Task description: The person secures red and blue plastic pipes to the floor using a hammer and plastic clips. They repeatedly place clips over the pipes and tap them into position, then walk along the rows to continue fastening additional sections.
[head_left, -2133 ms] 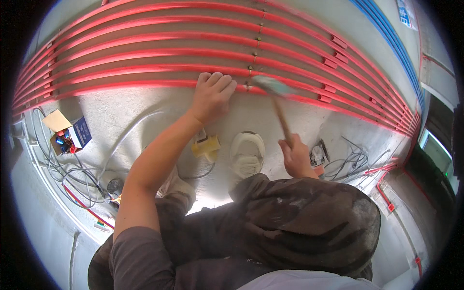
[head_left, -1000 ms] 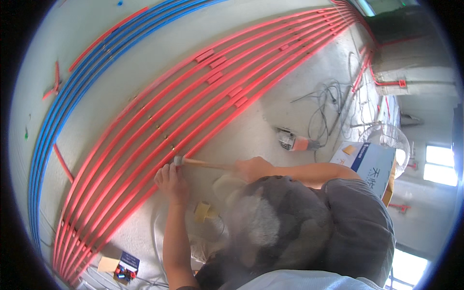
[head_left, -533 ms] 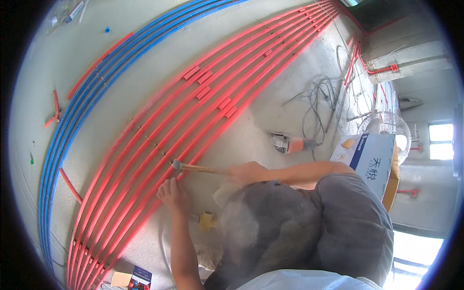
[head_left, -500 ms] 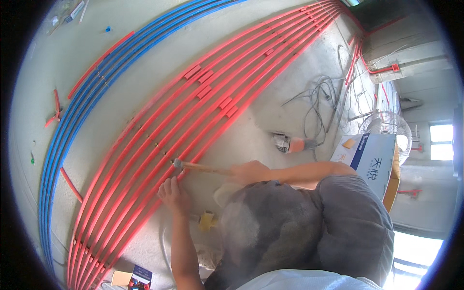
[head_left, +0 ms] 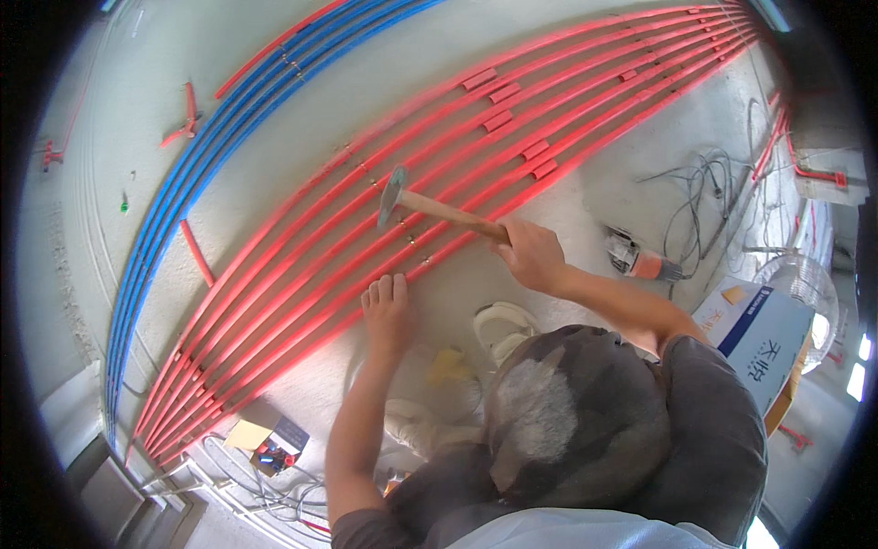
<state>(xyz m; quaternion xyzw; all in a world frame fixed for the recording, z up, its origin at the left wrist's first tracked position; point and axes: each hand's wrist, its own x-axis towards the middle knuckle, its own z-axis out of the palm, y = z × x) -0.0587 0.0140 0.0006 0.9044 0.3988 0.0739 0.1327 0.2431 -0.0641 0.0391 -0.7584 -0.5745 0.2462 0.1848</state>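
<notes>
"Findings, left to right?"
"Blue pipes (head_left: 165, 224) lie far left. The left hand (head_left: 389, 311) rests bent fingers on the near red pipes (head_left: 320, 340); any pinch, cannot tell. Metal fasteners (head_left: 411, 242) cross the run, seemingly largely set; remainder undetermined."
"Right hand (head_left: 533, 254)?"
"Gripping the hammer (head_left: 448, 212), head over the middle red pipes."
"Change?"
"Half a second ago, that head was beside the left fingertips; now farther off."

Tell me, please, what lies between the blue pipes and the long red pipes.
A short red pipe lies there, slanting across the gap; the head view shows it.
</notes>
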